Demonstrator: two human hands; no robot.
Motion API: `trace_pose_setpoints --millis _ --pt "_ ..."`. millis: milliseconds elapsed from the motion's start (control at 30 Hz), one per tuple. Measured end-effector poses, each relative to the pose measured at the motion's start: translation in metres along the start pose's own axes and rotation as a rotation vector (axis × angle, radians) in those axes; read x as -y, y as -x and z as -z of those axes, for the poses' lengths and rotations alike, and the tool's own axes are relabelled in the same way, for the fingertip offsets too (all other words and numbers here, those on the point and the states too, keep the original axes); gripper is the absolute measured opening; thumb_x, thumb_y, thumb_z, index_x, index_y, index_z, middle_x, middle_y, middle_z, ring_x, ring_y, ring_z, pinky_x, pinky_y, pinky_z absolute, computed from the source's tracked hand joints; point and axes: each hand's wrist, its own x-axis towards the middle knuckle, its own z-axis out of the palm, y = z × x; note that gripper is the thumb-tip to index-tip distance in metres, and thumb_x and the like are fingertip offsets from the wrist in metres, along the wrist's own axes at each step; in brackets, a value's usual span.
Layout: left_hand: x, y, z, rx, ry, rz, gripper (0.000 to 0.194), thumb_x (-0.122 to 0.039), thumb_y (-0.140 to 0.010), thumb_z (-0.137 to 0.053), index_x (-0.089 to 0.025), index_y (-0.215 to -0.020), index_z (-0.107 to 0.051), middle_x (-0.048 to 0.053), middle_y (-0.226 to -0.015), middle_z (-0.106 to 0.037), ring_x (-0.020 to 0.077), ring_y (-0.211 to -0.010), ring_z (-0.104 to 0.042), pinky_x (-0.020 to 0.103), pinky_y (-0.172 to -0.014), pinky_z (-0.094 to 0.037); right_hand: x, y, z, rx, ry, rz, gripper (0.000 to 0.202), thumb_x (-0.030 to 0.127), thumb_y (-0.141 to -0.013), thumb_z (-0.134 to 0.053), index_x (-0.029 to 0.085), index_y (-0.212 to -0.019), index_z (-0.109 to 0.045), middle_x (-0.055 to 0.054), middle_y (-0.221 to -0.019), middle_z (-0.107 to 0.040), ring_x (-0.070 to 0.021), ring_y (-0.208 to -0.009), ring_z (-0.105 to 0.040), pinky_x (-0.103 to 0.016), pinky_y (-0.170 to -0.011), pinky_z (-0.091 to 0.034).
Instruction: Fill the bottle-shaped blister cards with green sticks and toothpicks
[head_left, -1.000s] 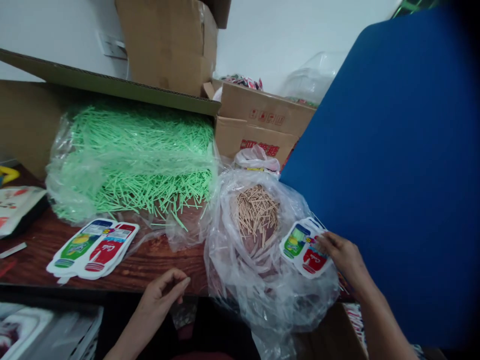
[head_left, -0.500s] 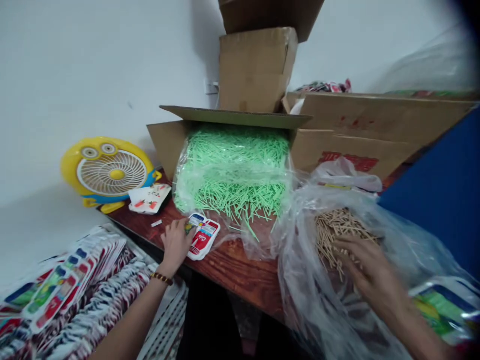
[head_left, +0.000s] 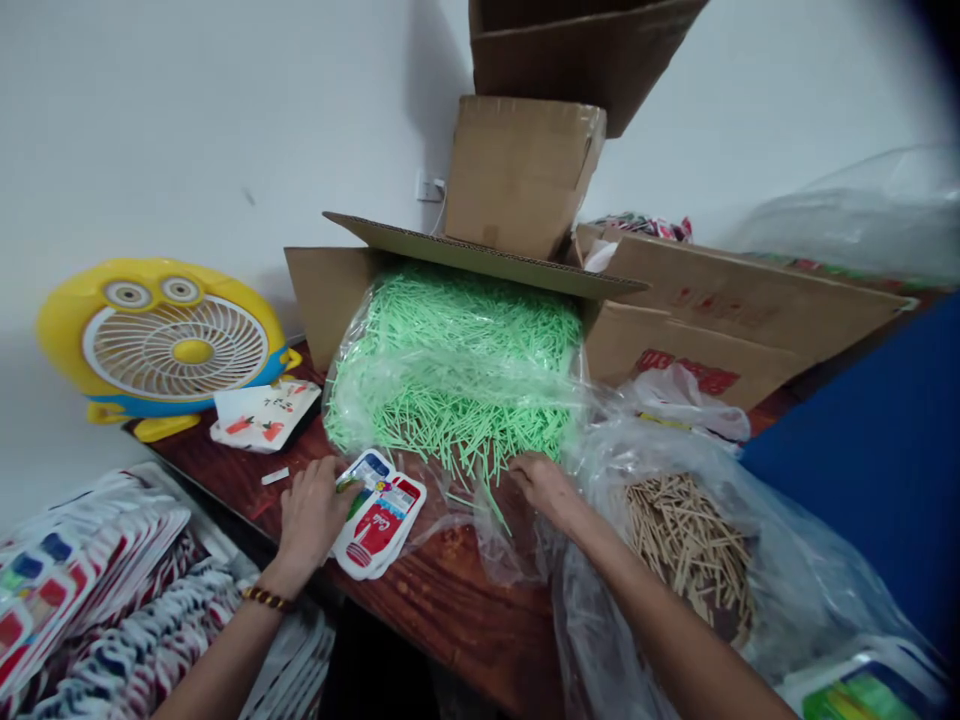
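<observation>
Printed card packets [head_left: 384, 525], small overlapping stack, lie flat just in front of the green stick pile [head_left: 472, 420], a bit left of its middle. Look thin, light, fairly stiff; probably glossy, so they may slide on each other. Best hold: pinch a side edge, thumb on top, fingers under; a hard squeeze could crease the card.

Left hand [head_left: 313, 508] is on the stack's left edge, thumb over the green-printed half; cannot tell whether it's clamped or just resting.

Right hand [head_left: 546, 487] is at the pile's front edge, toward its right end, fingers bunched close; cannot tell if a stick is pinched (tips hidden). The sticks look thin and very light, likely snappable and prone to tangle, so a fingertip pinch near one loose end seems right.

Clear film lies partly over the pile; an open cardboard box [head_left: 480, 255] surrounds its back and sides. Tan sticks [head_left: 690, 550] in a clear bag [head_left: 817, 550] are right of the pile, nearer the person. Left of it: a patterned pouch [head_left: 266, 415], then a yellow fan [head_left: 176, 345]. Wooden table [head_left: 480, 620] under it all.
</observation>
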Motion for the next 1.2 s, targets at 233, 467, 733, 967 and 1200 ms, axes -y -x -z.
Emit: trace_pose_setpoints --millis 233,467,733,967,1200 --pt "0.011 -0.018 0.01 0.149 0.054 -0.068 0.026 -0.038 -0.086 -0.046 -0.022 -0.075 -0.062 0.005 -0.072 -0.07 0.0247 -0.074 -0.065 0.027 -0.059 -0.039 -0.042 -0.027 0.014 -0.016 0.241 -0.171 0.025 0.016 -0.093 -0.039 0.014 -0.092 -0.064 -0.011 -0.092 -0.064 -0.0163 -0.082 -0.06 -0.024 -0.067 -0.037" --pt "0.025 -0.019 0.007 0.112 0.082 -0.185 0.035 -0.04 -0.09 -0.04 -0.02 -0.081 -0.068 0.007 -0.081 -0.072 0.023 -0.078 -0.064 0.027 -0.07 -0.044 -0.063 -0.034 0.017 0.024 0.414 -0.169 0.023 0.013 -0.093 -0.041 0.014 -0.092 -0.064 -0.01 -0.088 -0.065 -0.016 -0.074 -0.062 -0.025 -0.061 -0.035" --pt "0.034 -0.019 0.0 -0.007 -0.011 -0.202 0.038 -0.04 -0.09 -0.041 -0.024 -0.113 -0.067 0.006 -0.104 -0.075 0.028 -0.095 -0.065 0.037 -0.091 -0.042 -0.052 -0.027 0.019 -0.014 0.567 -0.034 0.026 0.014 -0.093 -0.041 0.019 -0.107 -0.061 -0.012 -0.108 -0.06 -0.0261 -0.103 -0.051 -0.035 -0.082 -0.037" --pt "0.029 -0.012 0.013 -0.122 0.417 -0.162 0.027 -0.041 -0.082 -0.054 -0.025 -0.092 -0.073 0.002 -0.104 -0.075 0.0241 -0.098 -0.063 0.034 -0.095 -0.044 -0.059 -0.045 0.011 -0.04 0.634 0.052 0.03 0.018 -0.092 -0.043 0.026 -0.117 -0.059 -0.013 -0.13 -0.049 -0.0296 -0.112 -0.043 -0.044 -0.091 -0.031" --pt "-0.022 0.026 0.05 -0.026 1.434 0.659 0.031 -0.025 -0.058 -0.081 -0.02 -0.086 -0.069 -0.007 -0.058 -0.074 0.0158 -0.042 -0.064 0.024 -0.041 -0.053 -0.068 -0.05 -0.004 -0.063 0.631 0.074 0.025 0.019 -0.091 -0.044 0.022 -0.109 -0.062 -0.014 -0.125 -0.052 -0.0306 -0.11 -0.044 -0.044 -0.091 -0.031"
